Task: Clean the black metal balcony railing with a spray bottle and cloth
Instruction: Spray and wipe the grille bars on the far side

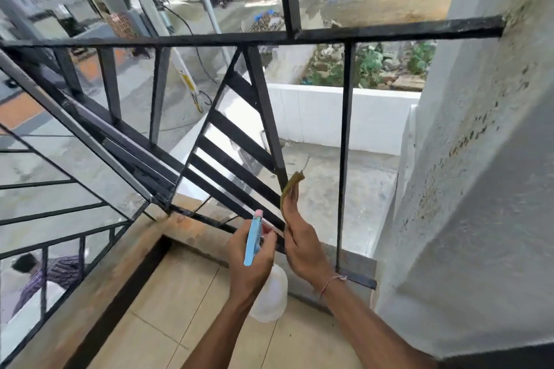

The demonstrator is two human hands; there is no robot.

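The cleaning is looking to be somewhere in its middle, as far as I can judge: low in the centre of the frame the right hand (pixel 301 244) is pressing a folded olive-green cloth (pixel 290 189) against the lower end of a slanted bar of the black metal railing (pixel 263 105), fingers fairly straight along the cloth with the thumb behind it. Just left of it, the left hand (pixel 251 260) is curling round the neck of the spray bottle (pixel 269 293), whose blue trigger and pink nozzle are pointing up at the bars. Which bars are already wiped I cannot tell; the top rail running across the upper half is showing dull, scuffed paint, so most of the length is probably waiting. The bottle body is translucent white plastic, rounded; the bars are flat, square-edged steel; the wall (pixel 479 159) at right is rough white plaster, speckled with dark spots; beige tiles (pixel 180 308) are lying underfoot
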